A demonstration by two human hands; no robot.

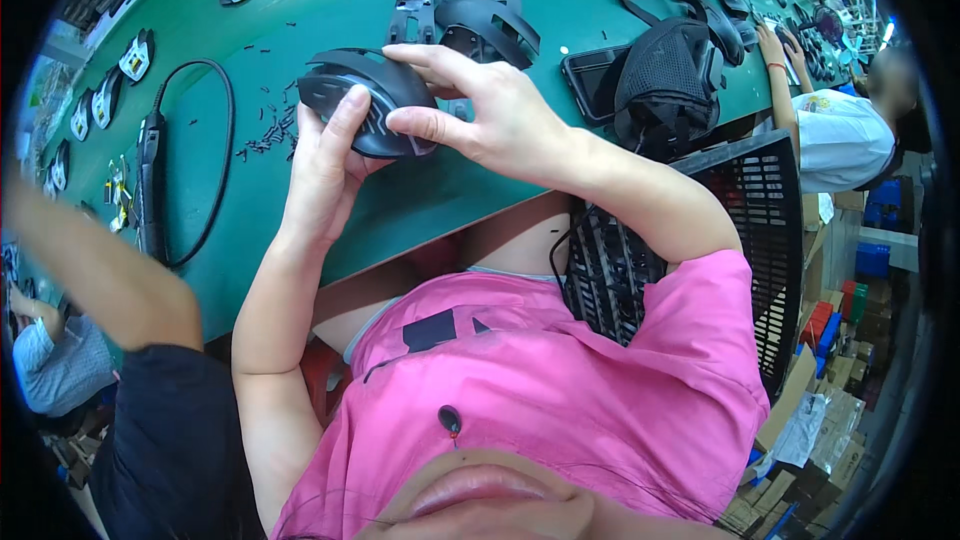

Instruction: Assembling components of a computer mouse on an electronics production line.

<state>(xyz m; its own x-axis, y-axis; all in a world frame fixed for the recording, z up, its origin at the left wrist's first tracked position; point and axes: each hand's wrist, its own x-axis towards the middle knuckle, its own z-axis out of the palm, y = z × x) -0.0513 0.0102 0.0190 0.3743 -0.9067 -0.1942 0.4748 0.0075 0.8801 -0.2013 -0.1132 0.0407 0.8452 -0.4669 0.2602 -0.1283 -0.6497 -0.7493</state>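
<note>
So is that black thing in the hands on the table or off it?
Off: left hand and right hand hold the black shell up above the green table.

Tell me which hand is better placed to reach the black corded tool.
Probably the left hand: it is nearer the corded tool, which lies to its left. Both hands are on the black shell, so the right hand would have to support it alone.

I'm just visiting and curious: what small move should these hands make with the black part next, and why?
Perhaps turn the black part slightly with the right hand: the left hand supports it, thumb on top, and the right is placed along its right side.
</note>
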